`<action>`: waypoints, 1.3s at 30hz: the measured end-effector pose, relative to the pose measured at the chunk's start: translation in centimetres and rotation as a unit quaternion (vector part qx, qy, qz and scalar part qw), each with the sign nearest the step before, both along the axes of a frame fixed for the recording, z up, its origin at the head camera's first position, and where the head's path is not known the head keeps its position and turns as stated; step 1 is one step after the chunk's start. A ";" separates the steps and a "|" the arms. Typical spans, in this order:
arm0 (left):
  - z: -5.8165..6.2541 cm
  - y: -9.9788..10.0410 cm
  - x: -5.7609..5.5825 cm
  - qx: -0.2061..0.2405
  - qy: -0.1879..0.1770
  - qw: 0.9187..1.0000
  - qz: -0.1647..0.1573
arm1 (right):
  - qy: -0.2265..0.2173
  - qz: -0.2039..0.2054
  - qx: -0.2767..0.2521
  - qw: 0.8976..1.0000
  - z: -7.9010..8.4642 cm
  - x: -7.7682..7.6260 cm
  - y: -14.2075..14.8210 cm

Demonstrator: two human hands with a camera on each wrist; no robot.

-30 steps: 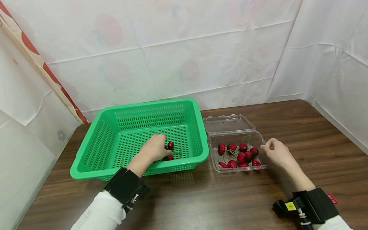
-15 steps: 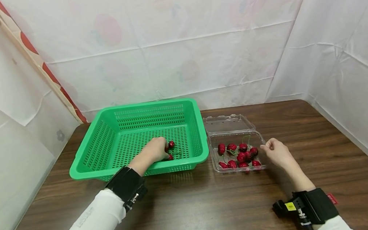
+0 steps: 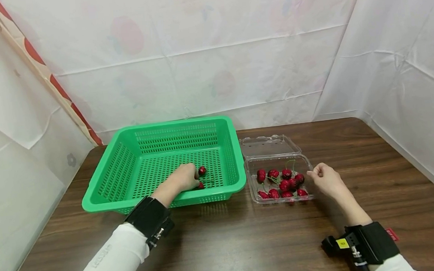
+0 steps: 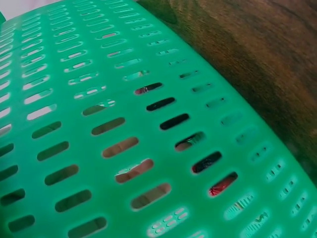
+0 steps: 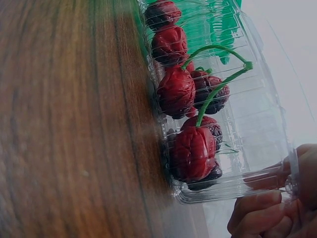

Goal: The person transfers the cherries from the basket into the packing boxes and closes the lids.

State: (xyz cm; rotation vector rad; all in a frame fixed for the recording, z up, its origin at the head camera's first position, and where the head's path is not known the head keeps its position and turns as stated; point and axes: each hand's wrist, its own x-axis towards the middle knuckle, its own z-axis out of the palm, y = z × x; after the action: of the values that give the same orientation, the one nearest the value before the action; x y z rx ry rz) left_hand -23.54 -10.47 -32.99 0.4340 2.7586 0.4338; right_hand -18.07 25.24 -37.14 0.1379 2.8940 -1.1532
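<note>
My left hand (image 3: 183,177) reaches over the near rim into a green plastic basket (image 3: 130,202), its fingers bent down among a few cherries. One cherry (image 3: 202,171) shows just beyond the fingers and another cherry (image 3: 200,186) nearer the rim. The fingertips are hidden, and I cannot tell whether they hold a cherry. Through the basket slots in the left wrist view, bits of red cherry (image 4: 224,184) appear beside skin. My right hand (image 3: 326,178) pinches the right edge of a clear plastic clamshell box (image 5: 267,124) between thumb and fingers. Several dark red cherries (image 5: 193,153) lie inside it, some with green stems.
The clamshell's hinged lid (image 3: 270,146) lies folded back behind the box. Box and basket stand side by side on a dark wooden table (image 3: 226,246). White patterned sheeting (image 3: 203,68) hangs behind and at both sides.
My left hand has shifted slightly down toward the basket's near rim, and the cherries by its fingers have moved a little. My right hand and the box have stayed in place.
</note>
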 end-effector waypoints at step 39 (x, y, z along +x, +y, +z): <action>0.0 0.1 -0.3 0.016 0.065 0.997 0.040 | 0.004 0.001 0.001 1.000 0.0 0.0 0.0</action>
State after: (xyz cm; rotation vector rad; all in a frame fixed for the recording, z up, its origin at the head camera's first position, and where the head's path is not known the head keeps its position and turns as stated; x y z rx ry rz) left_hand -23.86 -10.39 -33.00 0.3714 2.9061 0.4856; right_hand -18.10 25.23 -37.18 0.1304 2.9018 -1.1545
